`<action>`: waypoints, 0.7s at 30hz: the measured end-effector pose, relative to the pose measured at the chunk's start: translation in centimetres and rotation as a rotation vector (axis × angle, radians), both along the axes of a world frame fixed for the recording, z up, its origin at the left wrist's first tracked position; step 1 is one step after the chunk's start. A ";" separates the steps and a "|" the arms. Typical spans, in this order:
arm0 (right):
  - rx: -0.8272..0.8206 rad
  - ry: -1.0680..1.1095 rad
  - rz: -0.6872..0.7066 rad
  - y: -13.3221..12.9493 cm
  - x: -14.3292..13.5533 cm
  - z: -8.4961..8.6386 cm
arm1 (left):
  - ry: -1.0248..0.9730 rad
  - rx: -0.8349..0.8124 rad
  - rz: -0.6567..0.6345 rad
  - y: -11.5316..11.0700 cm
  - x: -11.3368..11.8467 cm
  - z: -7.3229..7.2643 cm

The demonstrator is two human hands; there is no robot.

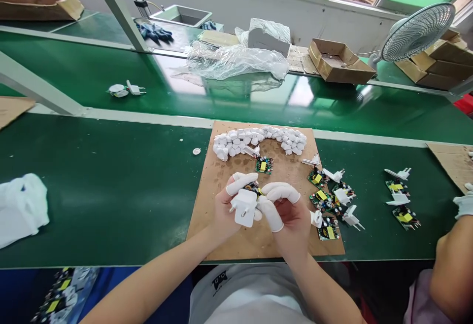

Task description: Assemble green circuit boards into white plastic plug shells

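Observation:
My left hand, with white finger covers, grips a white two-pin plug housing joined to a small circuit board. My right hand, also in finger covers, pinches the same piece from the right, its fingers curled at the board's edge. Both hands are over a brown cardboard sheet. Just beyond them lies a circuit board with a yellow part. An arc of small white pieces lies at the sheet's far end. Several boards with white plug parts lie right of my right hand.
Two more boards with plug parts lie farther right, near another person's arm. A white cloth-like bundle rests at the left. Beyond a pale rail is a green belt, with plastic film, a cardboard box and a fan behind.

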State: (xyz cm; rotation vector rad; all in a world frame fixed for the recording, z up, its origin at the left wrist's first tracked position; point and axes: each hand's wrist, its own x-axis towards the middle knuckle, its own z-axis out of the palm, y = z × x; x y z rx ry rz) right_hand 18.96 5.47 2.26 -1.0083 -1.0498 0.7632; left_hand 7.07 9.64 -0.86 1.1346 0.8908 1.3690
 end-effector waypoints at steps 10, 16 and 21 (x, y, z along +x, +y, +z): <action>0.110 -0.238 0.097 0.1 1.6 0.1 | -0.157 -0.276 -0.159 -0.2 -0.1 0.7; 0.212 -0.536 0.152 0.7 3.6 3.1 | -0.310 -0.497 -0.269 0.0 0.6 1.8; 0.306 -0.799 0.276 1.6 2.9 4.5 | -0.249 -0.402 -0.302 -0.2 0.6 1.7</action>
